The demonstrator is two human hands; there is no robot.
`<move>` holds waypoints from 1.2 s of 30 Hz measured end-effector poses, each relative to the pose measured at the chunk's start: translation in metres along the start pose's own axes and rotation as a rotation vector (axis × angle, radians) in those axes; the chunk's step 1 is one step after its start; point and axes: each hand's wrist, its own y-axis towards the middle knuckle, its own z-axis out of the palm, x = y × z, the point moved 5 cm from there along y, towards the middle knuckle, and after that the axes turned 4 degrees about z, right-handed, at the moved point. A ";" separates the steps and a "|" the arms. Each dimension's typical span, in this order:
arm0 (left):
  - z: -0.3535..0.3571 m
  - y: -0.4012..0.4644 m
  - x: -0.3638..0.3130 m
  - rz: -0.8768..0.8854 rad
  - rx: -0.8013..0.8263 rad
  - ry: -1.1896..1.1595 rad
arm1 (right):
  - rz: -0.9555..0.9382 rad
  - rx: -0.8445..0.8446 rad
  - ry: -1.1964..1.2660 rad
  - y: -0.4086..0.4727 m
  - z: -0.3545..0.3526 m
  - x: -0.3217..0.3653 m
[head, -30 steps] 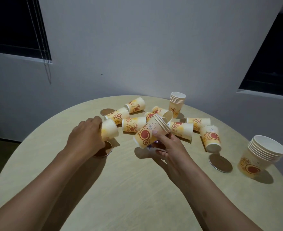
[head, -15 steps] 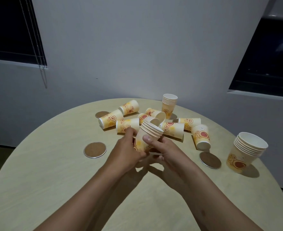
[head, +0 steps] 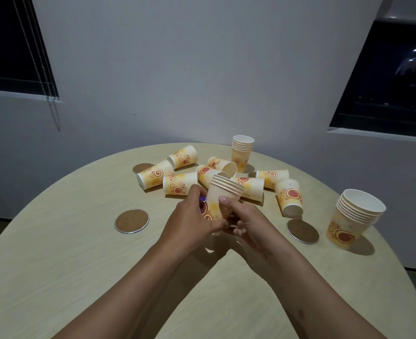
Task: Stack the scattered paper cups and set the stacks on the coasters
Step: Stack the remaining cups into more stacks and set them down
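Note:
Both hands hold one stack of yellow paper cups (head: pixel 220 194) with red swirls, tilted slightly, above the middle of the round table. My left hand (head: pixel 192 221) wraps its left side and base; my right hand (head: pixel 244 220) grips its right side, thumb on the wall. Several single cups (head: pixel 181 183) lie on their sides behind the hands. A finished stack (head: pixel 242 152) stands at the back, another stack (head: pixel 353 217) at the right edge. Bare coasters lie at left (head: pixel 132 221), right (head: pixel 302 231) and back left (head: pixel 140 167).
The pale wooden round table (head: pixel 67 265) has its near half bare. A grey wall stands just behind the table. Dark windows flank it, with a blind cord (head: pixel 52 108) hanging at left.
My left hand left the left coaster with a cup and came to the stack held by my right hand. Both hands now grip the stack, which stands more upright.

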 end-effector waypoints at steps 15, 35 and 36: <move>0.008 0.011 0.010 0.028 0.058 0.029 | 0.022 -0.004 0.116 0.008 -0.006 -0.017; -0.023 0.091 0.062 0.148 -0.053 0.730 | -0.007 -0.060 0.060 0.031 -0.044 0.001; -0.024 0.088 0.060 0.143 -0.060 0.708 | -0.007 -0.069 0.068 0.031 -0.045 0.002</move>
